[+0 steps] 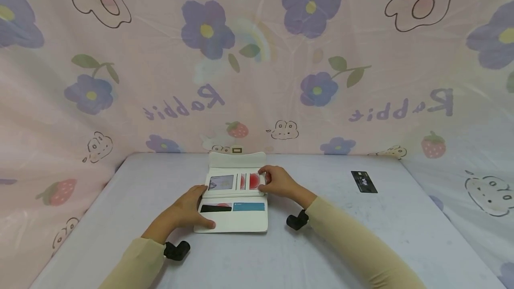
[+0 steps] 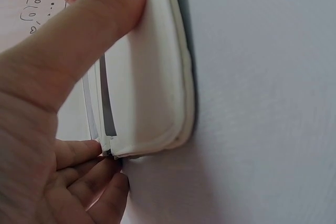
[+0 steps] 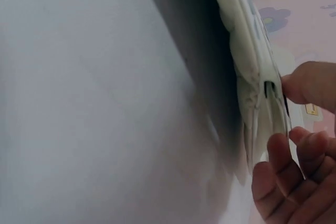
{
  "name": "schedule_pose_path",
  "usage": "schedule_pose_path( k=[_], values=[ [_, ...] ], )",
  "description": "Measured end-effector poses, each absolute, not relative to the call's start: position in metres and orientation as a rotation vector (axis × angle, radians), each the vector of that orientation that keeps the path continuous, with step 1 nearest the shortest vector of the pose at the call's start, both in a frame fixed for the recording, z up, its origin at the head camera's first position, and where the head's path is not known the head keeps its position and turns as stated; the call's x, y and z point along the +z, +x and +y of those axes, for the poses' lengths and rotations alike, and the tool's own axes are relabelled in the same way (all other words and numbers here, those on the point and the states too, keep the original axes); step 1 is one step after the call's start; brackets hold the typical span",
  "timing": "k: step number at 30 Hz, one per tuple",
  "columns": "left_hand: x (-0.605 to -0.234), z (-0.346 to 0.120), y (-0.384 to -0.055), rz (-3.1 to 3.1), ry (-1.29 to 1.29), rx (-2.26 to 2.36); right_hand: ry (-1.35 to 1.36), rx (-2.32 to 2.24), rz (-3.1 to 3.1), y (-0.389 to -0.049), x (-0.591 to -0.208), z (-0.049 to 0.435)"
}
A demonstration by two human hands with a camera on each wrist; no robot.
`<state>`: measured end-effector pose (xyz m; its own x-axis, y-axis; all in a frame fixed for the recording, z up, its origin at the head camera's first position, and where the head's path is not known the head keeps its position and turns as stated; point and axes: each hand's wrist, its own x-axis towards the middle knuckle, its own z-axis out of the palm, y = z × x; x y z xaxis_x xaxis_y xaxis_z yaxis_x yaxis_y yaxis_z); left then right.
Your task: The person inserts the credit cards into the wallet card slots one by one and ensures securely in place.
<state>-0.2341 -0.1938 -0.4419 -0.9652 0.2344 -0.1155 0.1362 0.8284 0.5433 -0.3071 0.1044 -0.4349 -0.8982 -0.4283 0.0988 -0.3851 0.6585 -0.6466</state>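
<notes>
A white wallet (image 1: 237, 224) lies unfolded on the table, its flap standing at the back. Cards sit in its slots: a blue card (image 1: 249, 207) and a black-fronted one in the lower panel, red-patterned ones and a window with a picture (image 1: 221, 183) in the upper panel. My left hand (image 1: 182, 208) holds the wallet's left side, thumb (image 2: 105, 19) on the lower panel, fingers curled at the edge. At the right edge of the upper panel, my right hand (image 1: 281, 183) pinches the wallet between thumb and fingers, beside a red card (image 1: 254, 181).
A black card (image 1: 364, 182) marked VIP lies flat toward the right of the white-covered table (image 1: 321, 253). Behind the table's back edge hangs a pink printed curtain (image 1: 257, 75). Black wrist devices (image 1: 177, 250) sit at both cuffs.
</notes>
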Motion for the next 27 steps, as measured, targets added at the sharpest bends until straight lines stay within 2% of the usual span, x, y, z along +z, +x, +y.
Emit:
schedule_pose_path(
  k=[27],
  values=[
    [-0.440,-0.193,-0.235,2.826,0.290,0.809,-0.714,-1.015,2.848,-0.310,-0.436,0.092]
  ],
)
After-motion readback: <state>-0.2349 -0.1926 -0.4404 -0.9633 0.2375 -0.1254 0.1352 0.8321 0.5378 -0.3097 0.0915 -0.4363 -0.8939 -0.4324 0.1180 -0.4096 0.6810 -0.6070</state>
